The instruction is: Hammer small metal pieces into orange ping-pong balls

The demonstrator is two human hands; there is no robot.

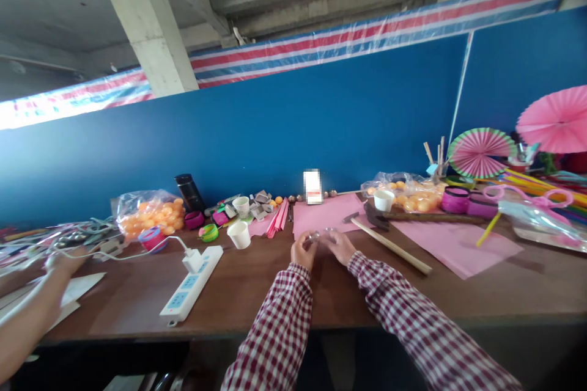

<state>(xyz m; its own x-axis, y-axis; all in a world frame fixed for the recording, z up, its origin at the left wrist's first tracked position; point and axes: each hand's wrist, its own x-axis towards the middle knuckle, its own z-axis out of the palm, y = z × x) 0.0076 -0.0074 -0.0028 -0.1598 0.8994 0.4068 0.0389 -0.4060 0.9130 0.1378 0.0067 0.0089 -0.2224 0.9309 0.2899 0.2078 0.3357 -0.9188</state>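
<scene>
My left hand [303, 251] and my right hand [338, 245] meet over the brown table [257, 281], both in red checked sleeves. Their fingers are curled and pinched together on a small clear or silvery object [320, 234] that is too small to name. Just beyond my hands lies a pink paper sheet [326, 214]. A hammer with a long wooden handle [389, 245] rests on the table right of my right hand.
A white power strip [190, 284] with a plugged charger lies left. Paper cups [239, 234], bags of orange balls [151, 212], pink tape rolls [455, 200], paper fans [480, 151] and coloured straws line the back. Another person's arm [32, 305] reaches in at far left.
</scene>
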